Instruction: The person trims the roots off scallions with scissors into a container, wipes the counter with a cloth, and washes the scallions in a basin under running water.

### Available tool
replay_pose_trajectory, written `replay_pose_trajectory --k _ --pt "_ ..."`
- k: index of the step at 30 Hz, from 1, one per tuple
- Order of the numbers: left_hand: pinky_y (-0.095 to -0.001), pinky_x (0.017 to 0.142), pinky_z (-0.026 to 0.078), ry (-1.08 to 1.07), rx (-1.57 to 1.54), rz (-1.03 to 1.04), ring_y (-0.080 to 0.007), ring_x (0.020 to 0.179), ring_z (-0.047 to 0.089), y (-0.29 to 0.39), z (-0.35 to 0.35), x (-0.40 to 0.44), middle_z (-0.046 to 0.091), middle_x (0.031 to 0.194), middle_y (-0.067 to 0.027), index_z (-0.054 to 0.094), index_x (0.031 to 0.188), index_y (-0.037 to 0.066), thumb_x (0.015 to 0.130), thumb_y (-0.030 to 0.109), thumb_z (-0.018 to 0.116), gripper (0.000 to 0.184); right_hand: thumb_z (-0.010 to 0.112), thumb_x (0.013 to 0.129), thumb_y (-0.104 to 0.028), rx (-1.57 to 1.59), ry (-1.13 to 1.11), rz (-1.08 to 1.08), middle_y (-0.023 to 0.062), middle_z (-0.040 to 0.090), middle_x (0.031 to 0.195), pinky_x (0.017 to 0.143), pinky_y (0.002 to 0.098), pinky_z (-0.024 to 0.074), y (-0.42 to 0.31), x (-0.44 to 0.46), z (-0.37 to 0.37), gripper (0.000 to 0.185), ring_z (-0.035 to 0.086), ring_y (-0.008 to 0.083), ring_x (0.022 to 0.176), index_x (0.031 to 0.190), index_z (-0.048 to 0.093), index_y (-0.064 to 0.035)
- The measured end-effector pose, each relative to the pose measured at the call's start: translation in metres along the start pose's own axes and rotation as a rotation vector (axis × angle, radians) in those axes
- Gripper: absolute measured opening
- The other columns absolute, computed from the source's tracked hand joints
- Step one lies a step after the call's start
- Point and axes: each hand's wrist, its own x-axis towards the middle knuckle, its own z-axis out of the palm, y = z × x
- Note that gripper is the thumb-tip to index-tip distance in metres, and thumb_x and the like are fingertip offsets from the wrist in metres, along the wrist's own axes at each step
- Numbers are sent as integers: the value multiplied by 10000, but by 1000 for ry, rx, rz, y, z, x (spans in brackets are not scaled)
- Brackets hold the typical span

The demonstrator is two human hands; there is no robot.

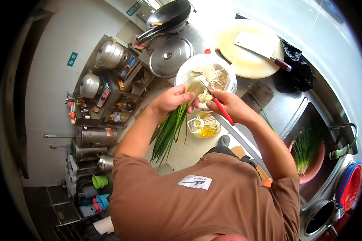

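Nearest is a brown short-sleeved cotton-look shirt [165,193] with a white rectangular patch [195,182]; beside its dark slanted logo, small capitals seem to read "WARRIOR STAR", though blurred. The left hand [173,97] is closed around a thick bundle of long green stalks with white bases [176,120], leaves hanging toward the body, pale roots pointing away. The right hand [232,106] is curled around a small red-handled cutting tool with a thin dark blade [223,111], its blade at the white bases. The rooted end is over a round white bin lined with plastic [186,67], which has pale root trimmings inside. Just beside the bin stands a clear plastic jug of yellow liquid [208,129].

To the right, a pink round bowl [321,157] in a steel sink [297,123] holds more green stalks [305,150]. Farther off, on the stainless-steel surface [285,96], a broad-bladed cleaver [254,44] lies across a round cream-coloured cutting board [225,38]. On the far left wall, a green sign [72,59] carries the white characters "灶台"; another green sign [133,9] is too small to read.
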Motion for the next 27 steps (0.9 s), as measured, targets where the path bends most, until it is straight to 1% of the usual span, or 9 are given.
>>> replay_pose_trajectory --k 4,6,9,10,12,16,20,24,27 --pt "-278 671 464 -100 -66 -13 -119 692 560 -8 -10 10 605 886 -53 515 1251 24 1002 303 539 374 606 920 -348 135 40 -33 146 625 788 728 341 477 1 9 5 394 593 171 746 1114 627 -5" --pt "-274 661 459 -112 -85 -31 -119 683 556 -8 -17 14 603 880 -52 518 1251 24 1002 304 540 375 612 916 -368 -27 86 138 123 623 746 702 338 474 2 10 9 384 586 163 718 997 656 5" --pt "-266 641 450 -114 -114 -58 -120 665 548 -10 -24 18 600 872 -49 527 1244 26 1000 306 544 372 624 909 -381 -56 188 107 89 604 688 664 335 465 9 14 16 388 566 150 678 896 663 4" --pt "-262 632 445 -108 -125 -65 -120 656 544 -11 -26 19 599 869 -47 533 1236 28 998 307 548 367 624 909 -381 -55 190 111 89 604 688 664 335 465 8 16 14 388 566 150 678 896 663 4" --pt "-261 626 442 -130 -106 -75 -119 652 541 -14 -28 21 598 868 -44 538 1220 33 995 306 553 354 614 939 -347 92 32 144 7 553 689 597 271 425 5 23 4 368 499 95 652 961 646 19" --pt "-257 611 435 -131 -148 -128 -113 644 530 -14 -34 24 588 852 -37 550 1168 47 992 295 558 304 616 936 -376 146 18 123 9 554 683 560 270 407 5 34 1 380 495 84 628 914 637 2" --pt "-250 602 432 -126 -106 -172 -109 638 523 -18 -38 25 577 835 -30 551 1167 47 993 273 553 284 636 935 -360 186 108 301 -14 513 563 454 256 366 -4 35 -2 418 454 76 479 680 601 -31" --pt "-231 607 429 -52 -41 -149 -102 639 519 -17 -41 21 569 835 -9 541 1220 35 989 256 558 320 625 944 -364 384 -43 360 48 580 580 417 247 409 5 27 -6 423 534 123 415 703 608 -17" --pt "-218 629 433 30 39 -104 -90 669 518 -1 -49 6 571 859 5 527 1254 24 983 238 574 348 626 940 -376 443 -38 372 63 604 628 448 254 446 12 6 -6 419 575 131 470 763 607 4"
